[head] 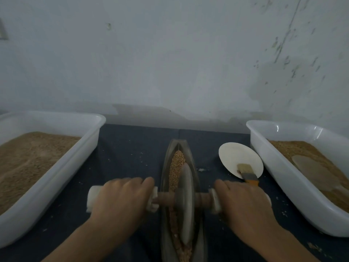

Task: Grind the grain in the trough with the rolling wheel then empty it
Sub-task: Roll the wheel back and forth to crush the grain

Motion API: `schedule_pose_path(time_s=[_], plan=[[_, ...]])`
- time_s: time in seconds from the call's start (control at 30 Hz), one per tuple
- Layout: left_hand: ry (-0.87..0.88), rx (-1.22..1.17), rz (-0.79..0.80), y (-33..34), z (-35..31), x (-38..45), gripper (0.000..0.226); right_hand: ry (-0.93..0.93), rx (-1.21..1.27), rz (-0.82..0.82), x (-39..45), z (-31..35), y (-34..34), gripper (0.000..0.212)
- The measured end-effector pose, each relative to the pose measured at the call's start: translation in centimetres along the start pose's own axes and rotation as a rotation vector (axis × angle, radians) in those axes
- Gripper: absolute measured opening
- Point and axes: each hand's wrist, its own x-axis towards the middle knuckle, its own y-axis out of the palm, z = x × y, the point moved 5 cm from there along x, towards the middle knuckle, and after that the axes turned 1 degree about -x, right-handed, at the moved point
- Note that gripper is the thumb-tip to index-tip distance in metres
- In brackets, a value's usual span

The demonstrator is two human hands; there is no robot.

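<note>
A long boat-shaped trough (pixel 170 159) lies in the middle of the dark table, pointing away from me. Brown grain (pixel 176 163) fills its groove. A grey stone rolling wheel (pixel 186 203) stands upright in the groove near the trough's middle, on a wooden axle with white-wrapped handles. My left hand (pixel 120 199) is closed around the left handle, and my right hand (pixel 243 203) is closed around the right handle. Grain behind the wheel, nearer me, looks paler and more crushed.
A white tub (pixel 90 137) of fine brown meal sits at the left. Another white tub (pixel 264 146) with grain and a pale scoop sits at the right. A round paper plate (pixel 234 154) with a brush (pixel 247 173) lies between trough and right tub. A wall stands behind.
</note>
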Motion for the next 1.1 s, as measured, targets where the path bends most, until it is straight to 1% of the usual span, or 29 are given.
schedule_pose_path(time_s=[0.03, 0.07, 0.1, 0.13, 0.17, 0.3, 0.4, 0.47, 0.5, 0.57, 0.63, 0.67, 0.77, 0.83, 0.9, 1.0, 1.1], plan=[[0.003, -0.01, -0.011, 0.2, 0.0, 0.9, 0.043, 0.019, -0.007, 0.028, 0.7, -0.2, 0.7, 0.053], [0.002, 0.028, -0.047, 0.3, 0.2, 1.9, 0.041, 0.034, -0.033, 0.044, 1.6, -0.5, 1.6, 0.045], [-0.021, 0.047, -0.036, 0.9, 0.5, 3.1, 0.036, 0.052, -0.053, 0.04, 2.7, -0.8, 2.3, 0.035], [-0.073, 0.054, -0.058, 1.2, 1.1, 4.4, 0.032, 0.08, -0.049, 0.049, 4.0, -1.3, 3.0, 0.027], [-0.106, 0.051, -0.081, 1.7, 1.6, 5.7, 0.03, 0.099, -0.03, 0.037, 5.2, -1.7, 3.4, 0.023], [-0.132, 0.058, -0.108, 2.3, 2.5, 8.3, 0.03, 0.134, -0.014, 0.003, 8.1, -2.4, 3.8, 0.022], [-0.122, 0.022, -0.086, 2.0, 2.0, 6.5, 0.034, 0.105, -0.012, 0.038, 6.1, -1.8, 3.1, 0.022], [-0.096, -0.005, -0.058, 1.5, 1.4, 4.1, 0.037, 0.053, -0.025, 0.069, 3.5, -1.0, 2.2, 0.029], [-0.07, -0.002, -0.058, 1.1, 0.9, 2.7, 0.04, 0.022, -0.028, 0.05, 2.1, -0.5, 1.4, 0.037], [0.033, 0.008, -0.132, -0.3, -0.1, -0.1, 0.051, -0.008, 0.003, -0.043, -0.5, 0.1, -0.6, 0.053], [0.115, -0.012, -0.207, -1.5, -0.8, -1.9, 0.057, -0.025, 0.011, -0.104, -2.0, 0.6, -1.9, 0.057], [0.115, -0.023, -0.206, -1.4, -0.7, -2.2, 0.058, -0.026, 0.007, -0.102, -2.3, 0.7, -1.9, 0.056], [0.052, 0.027, -0.091, -0.1, -0.2, -0.7, 0.051, -0.008, -0.027, -0.011, -0.9, 0.4, -0.4, 0.049], [-0.053, 0.054, -0.074, 1.1, 0.7, 1.7, 0.037, 0.02, -0.077, 0.047, 1.4, -0.3, 1.4, 0.034], [-0.12, 0.027, -0.076, 1.7, 1.5, 4.3, 0.027, 0.075, -0.072, 0.042, 4.3, -1.3, 2.8, 0.021], [-0.147, 0.043, -0.057, 1.9, 2.2, 7.7, 0.022, 0.147, -0.07, 0.01, 7.5, -2.4, 3.8, 0.019], [-0.134, 0.061, -0.025, 1.5, 2.1, 7.5, 0.023, 0.131, -0.036, 0.046, 6.7, -2.1, 3.5, 0.02]])
